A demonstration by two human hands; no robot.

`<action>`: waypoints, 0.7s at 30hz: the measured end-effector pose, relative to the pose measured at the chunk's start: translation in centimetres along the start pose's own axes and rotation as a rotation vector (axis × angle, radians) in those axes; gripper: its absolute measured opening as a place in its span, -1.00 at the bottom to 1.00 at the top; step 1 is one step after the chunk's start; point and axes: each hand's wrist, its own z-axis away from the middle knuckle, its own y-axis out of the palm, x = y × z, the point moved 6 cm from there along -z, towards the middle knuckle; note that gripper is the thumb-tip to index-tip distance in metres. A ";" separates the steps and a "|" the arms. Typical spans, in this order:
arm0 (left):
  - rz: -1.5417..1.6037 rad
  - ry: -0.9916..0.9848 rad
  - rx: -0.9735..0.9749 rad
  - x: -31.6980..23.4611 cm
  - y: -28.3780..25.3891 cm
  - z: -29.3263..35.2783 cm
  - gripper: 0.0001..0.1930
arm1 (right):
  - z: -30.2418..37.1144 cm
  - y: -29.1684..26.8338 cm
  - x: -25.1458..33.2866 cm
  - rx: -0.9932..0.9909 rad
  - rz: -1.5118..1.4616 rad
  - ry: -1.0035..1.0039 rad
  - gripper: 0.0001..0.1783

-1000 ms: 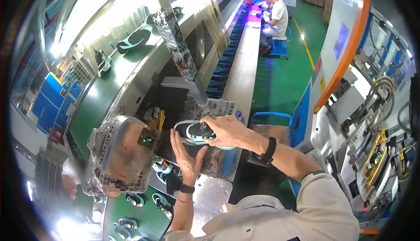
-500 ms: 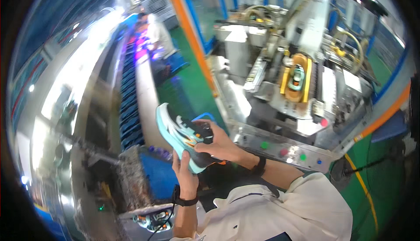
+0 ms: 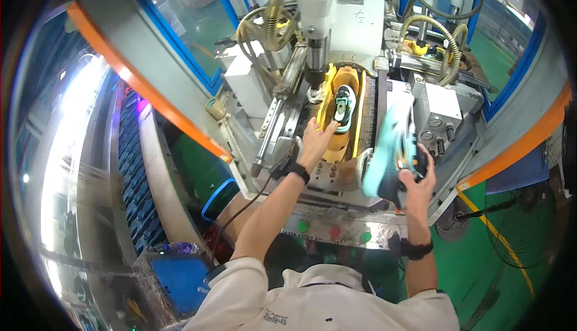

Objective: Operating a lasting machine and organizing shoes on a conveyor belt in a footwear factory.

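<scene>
Right of centre, the right hand [image 3: 420, 186] grips a motion-blurred teal sneaker [image 3: 389, 155] by its dark heel, apparently keeping it clear; the left hand [image 3: 317, 143], fingers parted, reaches a sneaker [image 3: 343, 107] upper centre, seemingly steadied by a yellow-sided cradle [image 3: 325, 104].

From here I see cream shirt [image 3: 360, 307], short sleeves [image 3: 243, 283], dark line at collar [image 3: 321, 275], small dark lettering [image 3: 275, 317] on front. Black left wristband [image 3: 299, 171], thin dark cable [image 3: 248, 203] near it; black right wristband [image 3: 416, 250].
</scene>
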 end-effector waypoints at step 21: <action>0.743 -0.588 0.279 -1.3 -6.9 9.1 -0.70 | -22.1 12.9 -10.2 0.345 0.665 0.290 -0.44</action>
